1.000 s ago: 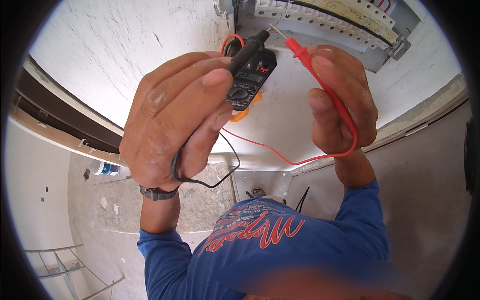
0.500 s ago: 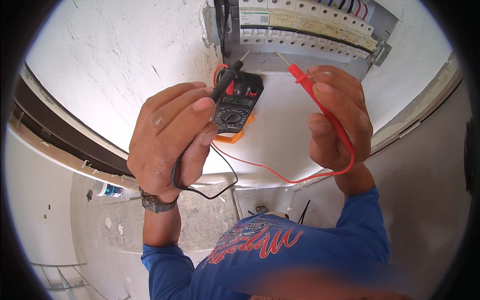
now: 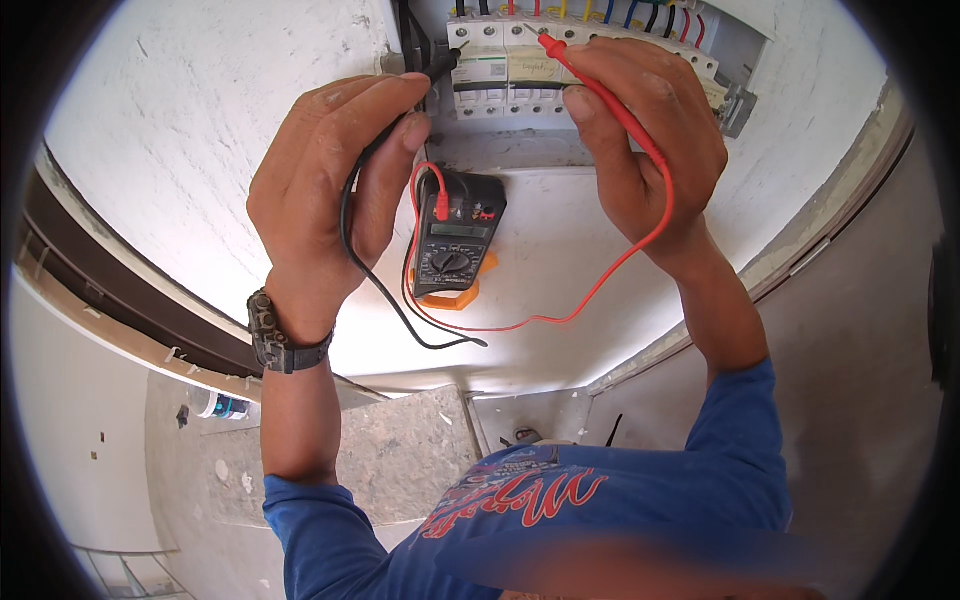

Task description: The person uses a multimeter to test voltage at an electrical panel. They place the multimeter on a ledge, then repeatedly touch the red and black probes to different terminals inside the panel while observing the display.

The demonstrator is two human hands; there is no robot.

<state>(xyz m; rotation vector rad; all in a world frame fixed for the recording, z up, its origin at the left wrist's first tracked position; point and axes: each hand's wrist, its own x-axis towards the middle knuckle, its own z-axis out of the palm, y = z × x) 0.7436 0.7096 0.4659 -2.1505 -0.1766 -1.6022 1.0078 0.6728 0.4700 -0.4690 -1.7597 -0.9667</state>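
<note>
My left hand pinches a black test probe, its tip up by the left end of a row of white circuit breakers. In my right hand is a red test probe. Its metal tip points at the upper terminals of the breakers, a little right of the black one; whether either tip touches metal I cannot tell. A black multimeter with a round dial and an orange stand is below the breakers, between my hands. Red and black leads loop from the probes toward it.
The breakers sit in a grey box recessed in a white wall. Coloured wires enter along their top, and dark cables hang at the box's left side. Down at the left, a white tub stands on the floor.
Both hands have moved up and forward, bringing the probe tips from below the breakers to their upper terminals. The multimeter appears slightly lower in view.
</note>
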